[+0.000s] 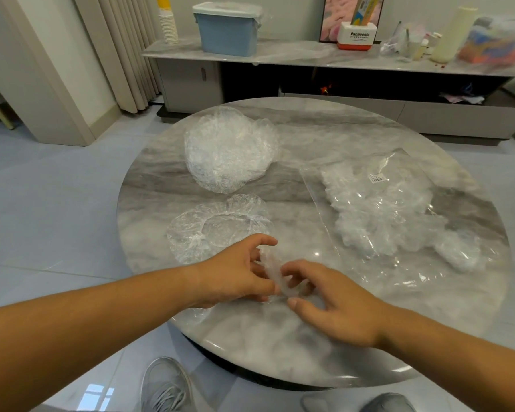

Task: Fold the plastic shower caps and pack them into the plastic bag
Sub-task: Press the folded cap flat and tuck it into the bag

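Shower cap [272,275] near stuffed plastic bag [384,209]

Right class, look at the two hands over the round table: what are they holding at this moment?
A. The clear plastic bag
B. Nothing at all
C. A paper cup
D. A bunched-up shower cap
D: the left hand and the right hand pinch a bunched-up shower cap between them, while the plastic bag lies untouched further right on the table.
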The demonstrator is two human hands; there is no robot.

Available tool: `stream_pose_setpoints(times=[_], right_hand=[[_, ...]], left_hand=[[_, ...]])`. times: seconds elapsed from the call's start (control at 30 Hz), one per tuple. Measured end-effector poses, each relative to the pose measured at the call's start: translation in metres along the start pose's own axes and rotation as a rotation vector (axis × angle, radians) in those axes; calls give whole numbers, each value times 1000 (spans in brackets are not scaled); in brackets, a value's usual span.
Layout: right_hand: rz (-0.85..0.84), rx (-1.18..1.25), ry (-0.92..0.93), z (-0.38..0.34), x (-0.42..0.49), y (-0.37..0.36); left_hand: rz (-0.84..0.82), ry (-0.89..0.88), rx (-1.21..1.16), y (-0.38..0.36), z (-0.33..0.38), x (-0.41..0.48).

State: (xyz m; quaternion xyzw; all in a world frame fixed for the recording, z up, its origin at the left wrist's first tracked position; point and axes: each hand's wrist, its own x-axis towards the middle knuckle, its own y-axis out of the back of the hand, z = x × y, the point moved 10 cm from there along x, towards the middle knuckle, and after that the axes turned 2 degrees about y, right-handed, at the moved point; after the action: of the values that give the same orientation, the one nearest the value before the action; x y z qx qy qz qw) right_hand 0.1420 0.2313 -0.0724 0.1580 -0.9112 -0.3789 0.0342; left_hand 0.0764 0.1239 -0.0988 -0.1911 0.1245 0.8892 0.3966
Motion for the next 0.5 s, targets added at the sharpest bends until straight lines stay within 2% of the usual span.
stream_pose_setpoints(times=[0.13, 0.27, 0.33, 0.5], right_hand=[[-103, -276, 144, -6, -3, -15], [-123, -435, 158, -7, 0, -23], [-135, -484, 155, -6, 0, -26], [-159, -495, 161, -4, -3, -26]], left_hand=[[77, -69, 107, 7, 9, -3], [258, -172, 330, 24, 27, -5], [310, -100, 380, 32, 22, -2], [276, 98, 362, 28, 2, 9]])
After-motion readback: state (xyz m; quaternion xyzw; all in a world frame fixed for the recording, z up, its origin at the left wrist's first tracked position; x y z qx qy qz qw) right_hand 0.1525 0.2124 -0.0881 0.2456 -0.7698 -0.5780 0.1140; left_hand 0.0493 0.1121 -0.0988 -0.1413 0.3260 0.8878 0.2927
